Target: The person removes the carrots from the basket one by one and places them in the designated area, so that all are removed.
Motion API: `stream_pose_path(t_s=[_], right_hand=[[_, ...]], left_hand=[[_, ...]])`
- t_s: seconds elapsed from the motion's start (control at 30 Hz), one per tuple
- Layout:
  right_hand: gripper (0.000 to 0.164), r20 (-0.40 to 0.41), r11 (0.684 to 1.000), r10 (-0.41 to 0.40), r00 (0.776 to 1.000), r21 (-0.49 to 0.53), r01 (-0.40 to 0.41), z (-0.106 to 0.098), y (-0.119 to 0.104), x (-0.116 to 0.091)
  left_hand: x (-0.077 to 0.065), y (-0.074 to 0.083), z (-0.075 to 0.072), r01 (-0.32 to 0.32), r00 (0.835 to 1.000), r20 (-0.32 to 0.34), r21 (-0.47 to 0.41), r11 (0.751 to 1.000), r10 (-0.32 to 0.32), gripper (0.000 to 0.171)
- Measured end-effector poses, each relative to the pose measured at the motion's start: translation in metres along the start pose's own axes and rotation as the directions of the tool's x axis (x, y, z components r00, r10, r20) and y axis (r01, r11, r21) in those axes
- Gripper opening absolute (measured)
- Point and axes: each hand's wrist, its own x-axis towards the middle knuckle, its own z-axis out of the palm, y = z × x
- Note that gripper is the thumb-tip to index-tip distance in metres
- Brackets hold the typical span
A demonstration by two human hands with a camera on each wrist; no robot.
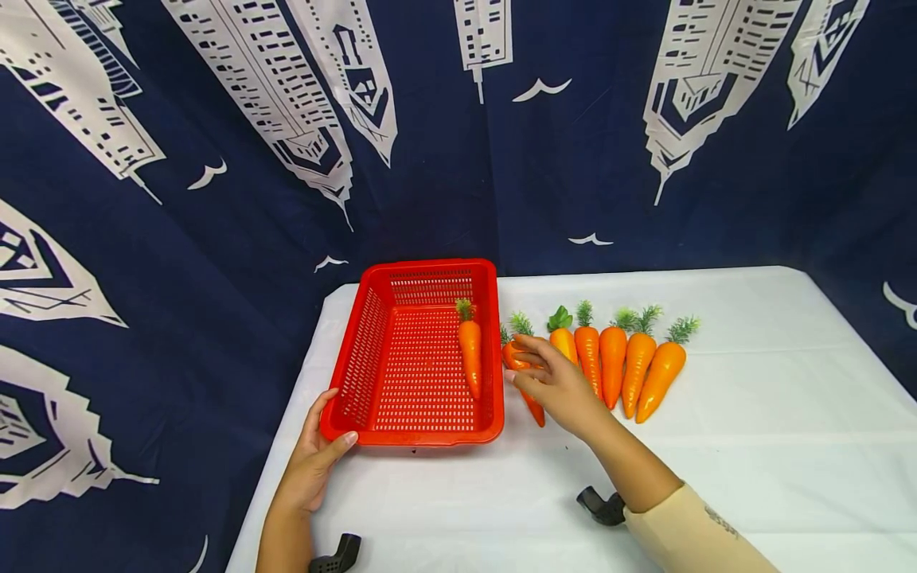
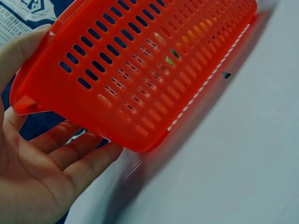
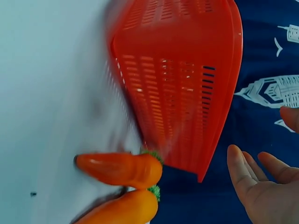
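Note:
A red plastic basket [image 1: 430, 438] with slotted walls stands on the white table, one orange toy carrot [image 1: 470, 358] lying inside along its right wall. My left hand [image 1: 313, 461] grips the basket's near left corner, thumb over the rim; in the left wrist view the fingers [image 2: 88, 168] curl against its outer side. Just right of the basket, my right hand [image 1: 555, 386] hovers over an orange carrot [image 1: 532, 407] with fingers spread and nothing held. In the right wrist view that hand [image 3: 273, 193] is apart from the carrot [image 3: 119, 169] beside the basket.
Several more orange and yellow carrots [image 1: 612, 366] with green tops lie in a row to the right. Black wrist devices [image 1: 600, 507] show near both forearms. A dark blue cloth [image 1: 430, 183] with white buildings hangs behind the table.

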Motion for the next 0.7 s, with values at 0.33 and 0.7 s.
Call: stream_pose_path(t_s=[0.33,0.7], right_hand=[[0.08,0.084,1.0,-0.03,0.996,0.005,0.03,0.018,-0.008,0.007],[0.088,0.143,0.997,0.009,0.99,-0.072,0.002,0.037,-0.026,0.013]], left_hand=[[0.0,-0.001,0.0,0.0,1.0,-0.011,-0.012,1.0,0.0,0.084],[0.0,-0.003,0.0,-0.003,1.0,-0.009,-0.018,1.0,0.003,0.083]])
